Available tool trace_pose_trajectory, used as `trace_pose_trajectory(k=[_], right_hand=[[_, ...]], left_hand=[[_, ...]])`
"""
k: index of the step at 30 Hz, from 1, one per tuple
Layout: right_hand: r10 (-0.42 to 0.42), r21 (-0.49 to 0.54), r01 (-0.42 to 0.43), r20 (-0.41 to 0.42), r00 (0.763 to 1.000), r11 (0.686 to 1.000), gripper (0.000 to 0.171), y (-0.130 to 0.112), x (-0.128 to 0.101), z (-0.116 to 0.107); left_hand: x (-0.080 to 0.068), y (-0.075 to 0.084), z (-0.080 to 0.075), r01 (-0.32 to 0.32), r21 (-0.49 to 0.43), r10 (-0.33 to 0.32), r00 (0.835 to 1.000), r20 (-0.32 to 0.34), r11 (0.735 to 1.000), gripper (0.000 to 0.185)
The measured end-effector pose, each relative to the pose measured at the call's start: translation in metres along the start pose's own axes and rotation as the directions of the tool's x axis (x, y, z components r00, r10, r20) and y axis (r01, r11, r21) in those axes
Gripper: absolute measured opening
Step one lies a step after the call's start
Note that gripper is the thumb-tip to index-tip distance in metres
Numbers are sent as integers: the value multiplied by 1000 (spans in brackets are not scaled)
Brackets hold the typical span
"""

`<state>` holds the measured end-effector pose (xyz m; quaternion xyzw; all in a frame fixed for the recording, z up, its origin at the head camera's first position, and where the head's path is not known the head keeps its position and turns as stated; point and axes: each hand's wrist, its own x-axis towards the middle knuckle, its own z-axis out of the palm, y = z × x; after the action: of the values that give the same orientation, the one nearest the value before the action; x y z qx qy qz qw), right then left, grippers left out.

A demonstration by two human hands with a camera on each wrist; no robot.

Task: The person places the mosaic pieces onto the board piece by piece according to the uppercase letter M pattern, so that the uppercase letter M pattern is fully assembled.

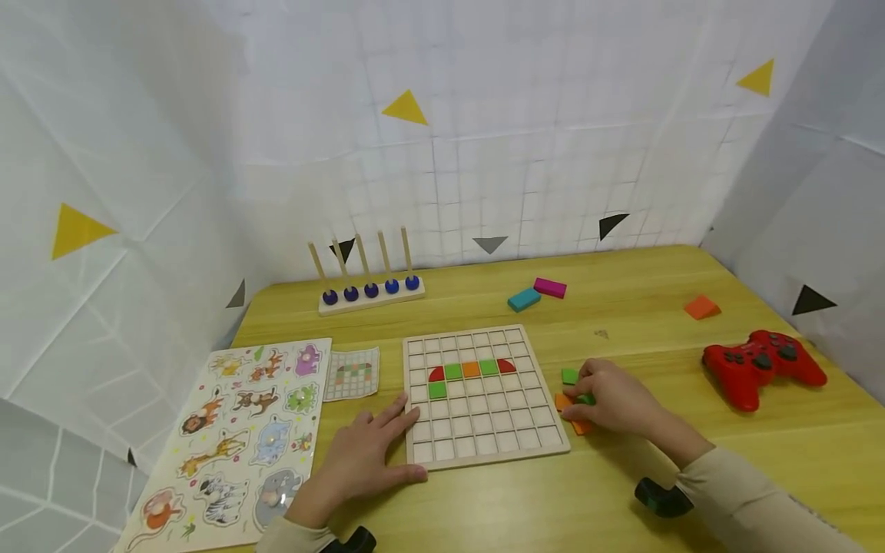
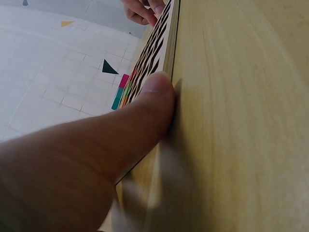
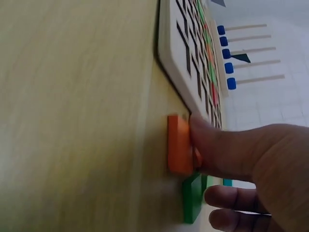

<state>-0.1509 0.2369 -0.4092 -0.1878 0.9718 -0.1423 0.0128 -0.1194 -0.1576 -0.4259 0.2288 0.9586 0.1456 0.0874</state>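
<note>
A wooden grid board [image 1: 484, 464] lies flat on the table, holding green, orange and red tiles in its cells. My left hand [image 1: 366, 453] rests at the board's left side, fingertips on its edge and thumb at the near left corner. To the right of the board, my right hand [image 1: 611, 399] is over a small group of loose tiles. Its thumb touches an orange tile [image 3: 179, 145] in the right wrist view. Beside that stands a tilted green tile [image 3: 192, 198], close to the fingers. Thumb and fingers are spread apart, with the hand partly covering the tiles.
Left of the board lie a small pattern card [image 1: 353, 375] and an animal puzzle [image 1: 235, 430]. A peg stand [image 1: 373, 298] with blue beads is behind. Blue [image 1: 524, 299] and magenta [image 1: 550, 288] blocks, an orange piece [image 1: 702, 307] and a red game controller [image 1: 764, 365] lie farther right.
</note>
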Motion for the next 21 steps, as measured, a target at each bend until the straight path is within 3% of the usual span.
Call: trace_pose_trajectory(k=[7,10,16,21], right_hand=[[-45,-60,45,-3,999,997,26,-6,2,0],[-59,-76,56,-44,997,996,19,-5,2,3],[-135,-54,127,-192,972,990,9,-14,10,3],[-94,12,97,-170,981,995,5,-15,5,-7]], left_hand=[[-1,0,0,-9,-6,9,1000,4,1000,86],[-1,0,0,-15,-9,15,1000,7,1000,86],[0,-2,1,-12,3,12,1000,-2,1000,86],[0,-1,0,-6,-3,6,1000,-3,1000,87]])
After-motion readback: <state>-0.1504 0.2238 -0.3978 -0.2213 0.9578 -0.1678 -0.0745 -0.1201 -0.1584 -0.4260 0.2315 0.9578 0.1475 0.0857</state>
